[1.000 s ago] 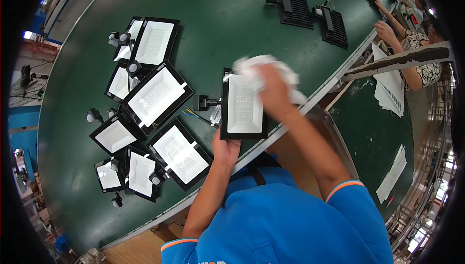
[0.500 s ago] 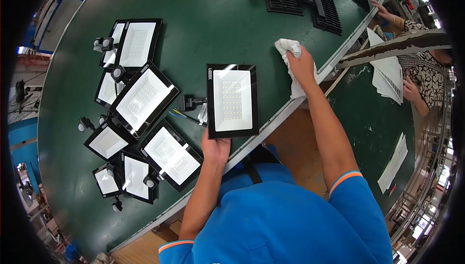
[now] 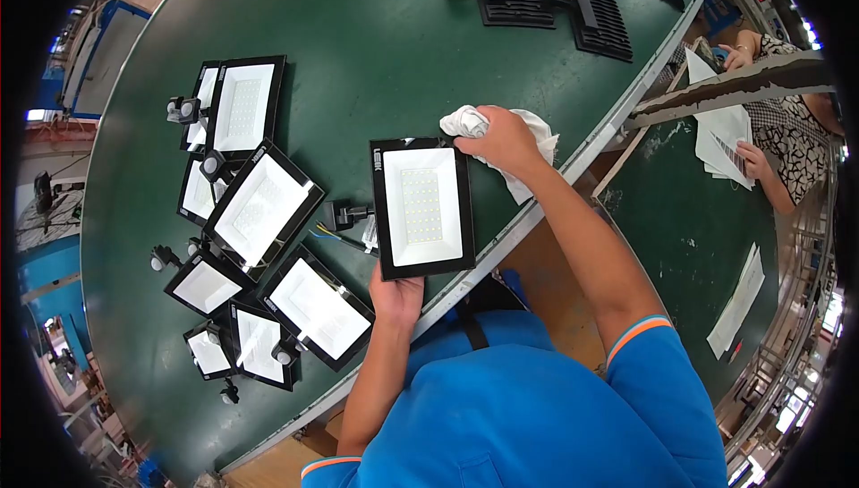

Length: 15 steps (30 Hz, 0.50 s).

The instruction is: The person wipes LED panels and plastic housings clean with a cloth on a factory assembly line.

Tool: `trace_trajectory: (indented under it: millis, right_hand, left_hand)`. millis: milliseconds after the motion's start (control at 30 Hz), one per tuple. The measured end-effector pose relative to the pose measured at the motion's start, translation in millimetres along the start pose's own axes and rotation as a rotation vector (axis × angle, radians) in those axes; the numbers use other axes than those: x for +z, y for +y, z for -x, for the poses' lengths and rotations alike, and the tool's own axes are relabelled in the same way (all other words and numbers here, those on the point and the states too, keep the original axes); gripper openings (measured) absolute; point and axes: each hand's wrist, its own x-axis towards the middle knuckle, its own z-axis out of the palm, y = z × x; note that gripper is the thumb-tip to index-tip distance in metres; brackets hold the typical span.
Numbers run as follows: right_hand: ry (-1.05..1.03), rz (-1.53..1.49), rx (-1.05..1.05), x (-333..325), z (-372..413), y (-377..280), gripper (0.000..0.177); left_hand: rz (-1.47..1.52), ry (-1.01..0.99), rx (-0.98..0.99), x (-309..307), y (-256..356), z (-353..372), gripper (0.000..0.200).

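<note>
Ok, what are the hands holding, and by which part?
Left hand grips the floodlight by its near edge; right hand clutches a bunched cloth at the light's far corner.

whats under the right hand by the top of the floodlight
A crumpled white cloth lies under the right hand, on the green table by the top corner of the floodlight. The hand covers the cloth's middle.
</note>
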Motion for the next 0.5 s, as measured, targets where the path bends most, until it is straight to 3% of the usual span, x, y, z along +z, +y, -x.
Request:
trace_trajectory:
  millis: [67, 500]
  right_hand:
    - [-0.038, -0.113, 0.050, -0.2, -3.7, 6.9, 0.036]
    - [-0.071, -0.084, 0.073, -1.4, -11.4, 14.1, 0.034]
  left_hand:
    - [-0.019, -0.021, 0.002, -1.8, -0.6, -0.1, 0.035]
    - [-0.020, -0.036, 0.007, 1.8, -0.4, 2.1, 0.035]
